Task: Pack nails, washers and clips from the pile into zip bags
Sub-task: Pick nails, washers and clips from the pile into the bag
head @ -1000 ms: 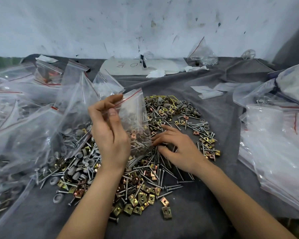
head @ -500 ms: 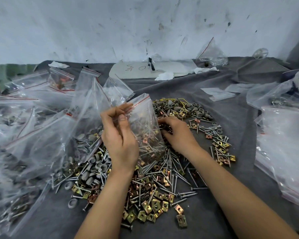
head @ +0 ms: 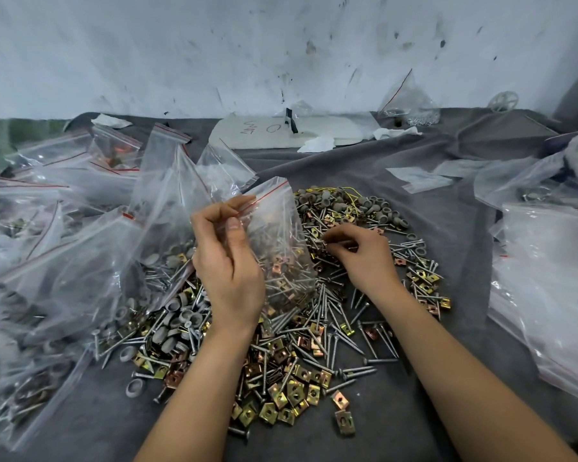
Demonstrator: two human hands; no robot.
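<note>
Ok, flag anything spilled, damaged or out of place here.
A thin yellow wire lies tangled among the grey washers at the far edge of the pile; it is no nail, washer or clip. One clip lies apart on the cloth.

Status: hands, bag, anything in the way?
Left hand pinches the zip bag by its mouth, bag upright, part filled. Right hand pinches nails above the pile, beside the bag. Filled bags crowd the pile's left edge.

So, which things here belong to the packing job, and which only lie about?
Job: left hand gripping the zip bag; right hand pinching nails; pile of nails, washers, clips.
Lying about: white board, crumpled tissue.
</note>
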